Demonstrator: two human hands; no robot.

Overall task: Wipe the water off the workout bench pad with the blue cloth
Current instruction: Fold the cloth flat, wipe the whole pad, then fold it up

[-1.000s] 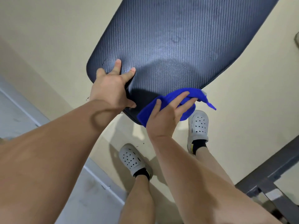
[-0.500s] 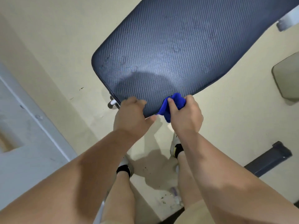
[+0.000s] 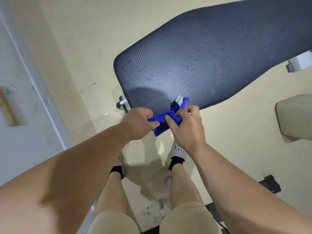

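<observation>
The blue cloth [image 3: 162,121] is bunched up between both hands and held in the air just in front of the near edge of the workout bench pad [image 3: 219,56], not spread on it. The left hand [image 3: 137,122] grips one end with its fingers curled round the fabric. The right hand [image 3: 185,125] pinches the other end between thumb and bent fingers. This two-handed hold looks like a regathering of the cloth, probably to turn a drier face outward for a pass over the pad. A loose corner with a pale tag [image 3: 179,98] sticks up past the right hand and overlaps the pad's near edge in this view (whether it touches the pad cannot be told). Beyond the hands the pad is dark, finely ribbed and round-cornered, and it runs away toward the upper right. A shadow covers its near end. Small water drops [image 3: 149,76] bead a little further in and near the left corner, with a faint wet sheen around them, so the wiping seems unfinished there. The far stretch looks matte and mostly dry, though the light makes that hard to judge.
</observation>
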